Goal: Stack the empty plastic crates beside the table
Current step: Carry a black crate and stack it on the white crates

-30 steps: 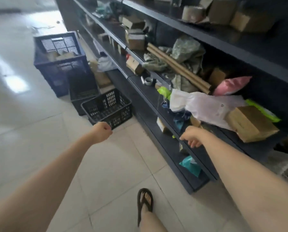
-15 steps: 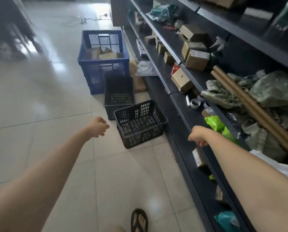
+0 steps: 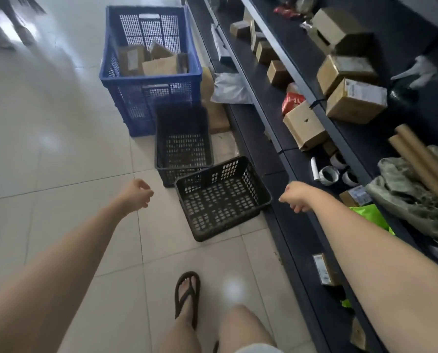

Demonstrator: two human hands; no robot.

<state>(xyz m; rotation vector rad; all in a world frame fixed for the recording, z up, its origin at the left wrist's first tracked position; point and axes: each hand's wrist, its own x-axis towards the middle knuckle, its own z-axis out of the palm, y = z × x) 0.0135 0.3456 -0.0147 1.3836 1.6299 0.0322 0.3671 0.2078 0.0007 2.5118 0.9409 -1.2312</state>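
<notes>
The fingers of the left hand [image 3: 136, 193] are loosely curled and nothing is held in them. The same is seen of the right hand [image 3: 293, 197], whose knuckles are turned down. Both hands are raised, one on each side of the near black crate [image 3: 220, 205] and apart from its rim. That crate lies empty and askew on the floor. A second black crate [image 3: 183, 146], also empty, is set just behind its far left corner, with a blue crate [image 3: 149, 95] holding cardboard boxes beyond. Shelving [image 3: 253, 128] runs along its right.

The reach is judged to be in hand, with nothing yet grasped. Next, the near crate's side rims would need gripping, and the crate would need lifting level and squaring over the second.
</notes>
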